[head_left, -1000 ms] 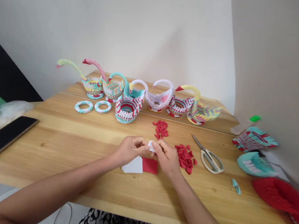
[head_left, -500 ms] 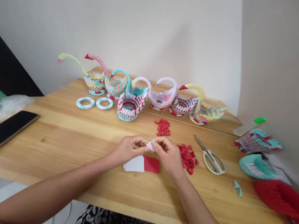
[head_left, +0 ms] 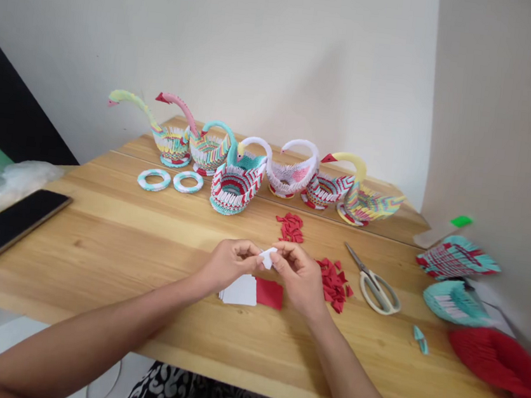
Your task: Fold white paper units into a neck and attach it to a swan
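Observation:
A small folded piece of white paper (head_left: 267,257) is pinched between my two hands above the table. My left hand (head_left: 234,262) grips its left side with thumb and fingers closed. On the other side, my right hand (head_left: 299,273) pinches it between thumb and fingertips. Just below them lie a stack of white paper slips (head_left: 239,290) and a red paper stack (head_left: 269,293), partly behind the right hand. Folded red paper pieces form one pile (head_left: 333,285) beside my right hand and another pile (head_left: 290,227) farther back.
Several folded-paper swans, one with a red-and-white body (head_left: 235,186), line the back of the table. Two paper rings (head_left: 154,180) lie left of them. Scissors (head_left: 375,285) rest at right, near more paper parts (head_left: 455,297). A phone (head_left: 8,227) lies at the left edge.
The white paper has turned a little between my fingers and shows more of its flat face. Both hands stay in nearly the same place, while the camera view has shifted slightly.

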A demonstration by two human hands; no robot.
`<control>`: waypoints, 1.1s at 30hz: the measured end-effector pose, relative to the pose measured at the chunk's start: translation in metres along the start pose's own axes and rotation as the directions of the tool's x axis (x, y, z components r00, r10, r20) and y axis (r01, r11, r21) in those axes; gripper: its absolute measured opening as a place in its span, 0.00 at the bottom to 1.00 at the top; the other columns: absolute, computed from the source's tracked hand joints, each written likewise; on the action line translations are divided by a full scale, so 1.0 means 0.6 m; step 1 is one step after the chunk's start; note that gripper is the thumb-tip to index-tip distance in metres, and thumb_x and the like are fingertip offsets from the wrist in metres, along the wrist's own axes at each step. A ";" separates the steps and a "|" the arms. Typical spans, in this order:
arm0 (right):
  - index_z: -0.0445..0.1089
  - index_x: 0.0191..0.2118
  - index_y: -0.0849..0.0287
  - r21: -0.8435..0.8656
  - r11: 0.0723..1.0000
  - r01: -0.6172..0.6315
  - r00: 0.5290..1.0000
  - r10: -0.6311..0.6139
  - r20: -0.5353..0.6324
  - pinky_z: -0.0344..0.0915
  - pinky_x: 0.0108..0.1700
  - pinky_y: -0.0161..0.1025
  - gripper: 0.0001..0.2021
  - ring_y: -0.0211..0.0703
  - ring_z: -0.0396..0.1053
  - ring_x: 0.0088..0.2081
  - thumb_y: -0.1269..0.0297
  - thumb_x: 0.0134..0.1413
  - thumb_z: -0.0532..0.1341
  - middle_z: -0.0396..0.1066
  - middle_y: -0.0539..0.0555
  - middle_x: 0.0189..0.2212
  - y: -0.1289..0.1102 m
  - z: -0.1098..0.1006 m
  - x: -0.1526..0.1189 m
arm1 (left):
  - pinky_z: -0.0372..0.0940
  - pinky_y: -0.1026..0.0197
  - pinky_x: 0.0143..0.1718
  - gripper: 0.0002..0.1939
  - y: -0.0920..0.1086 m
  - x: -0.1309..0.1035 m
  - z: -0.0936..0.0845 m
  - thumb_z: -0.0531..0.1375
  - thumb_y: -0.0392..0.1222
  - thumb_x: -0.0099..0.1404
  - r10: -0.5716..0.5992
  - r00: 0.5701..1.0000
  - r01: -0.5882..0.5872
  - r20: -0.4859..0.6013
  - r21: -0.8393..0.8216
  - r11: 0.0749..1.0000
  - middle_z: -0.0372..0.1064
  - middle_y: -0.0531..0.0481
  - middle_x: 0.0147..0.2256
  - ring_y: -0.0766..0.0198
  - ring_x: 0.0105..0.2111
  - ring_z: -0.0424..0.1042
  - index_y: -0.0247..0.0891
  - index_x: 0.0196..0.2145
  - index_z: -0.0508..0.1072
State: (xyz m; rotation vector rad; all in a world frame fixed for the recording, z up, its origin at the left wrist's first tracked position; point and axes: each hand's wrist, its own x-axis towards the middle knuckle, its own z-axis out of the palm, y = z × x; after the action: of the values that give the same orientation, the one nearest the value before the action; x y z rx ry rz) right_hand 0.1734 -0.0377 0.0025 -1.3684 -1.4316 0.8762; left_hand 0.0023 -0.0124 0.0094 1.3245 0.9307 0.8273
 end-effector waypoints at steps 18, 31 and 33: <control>0.76 0.41 0.56 -0.201 0.963 0.177 0.982 -0.158 0.107 0.63 0.45 0.44 0.11 0.46 0.70 0.39 0.61 0.54 0.59 0.76 0.55 0.37 -0.011 -0.013 0.006 | 0.58 0.68 0.25 0.11 -0.010 0.004 -0.008 0.63 0.45 0.51 0.022 1.000 -0.022 0.000 -0.061 0.998 0.68 0.53 0.22 0.71 0.21 0.62 0.32 0.25 0.74; 0.75 0.35 0.57 -0.187 0.964 0.190 0.980 -0.173 0.103 0.63 0.45 0.42 0.08 0.43 0.70 0.35 0.63 0.53 0.59 0.75 0.53 0.32 -0.016 -0.011 0.006 | 0.58 0.69 0.24 0.08 0.003 0.000 -0.003 0.62 0.40 0.54 0.109 0.990 -0.101 -0.091 0.086 0.991 0.71 0.52 0.23 0.70 0.23 0.64 0.32 0.24 0.75; 0.75 0.34 0.56 -0.189 0.964 0.189 0.980 -0.173 0.096 0.63 0.45 0.42 0.08 0.42 0.70 0.34 0.63 0.53 0.59 0.75 0.52 0.31 -0.015 -0.011 0.007 | 0.59 0.69 0.24 0.08 0.005 0.000 -0.003 0.62 0.41 0.55 0.099 0.992 -0.093 -0.079 0.082 0.992 0.71 0.51 0.23 0.70 0.23 0.64 0.32 0.25 0.76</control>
State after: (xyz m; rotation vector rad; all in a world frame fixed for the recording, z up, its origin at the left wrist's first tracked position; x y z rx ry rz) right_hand 0.1768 -0.0354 0.0136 -1.3337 -1.7135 0.6901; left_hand 0.0006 -0.0114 0.0121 1.4209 0.9789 0.9339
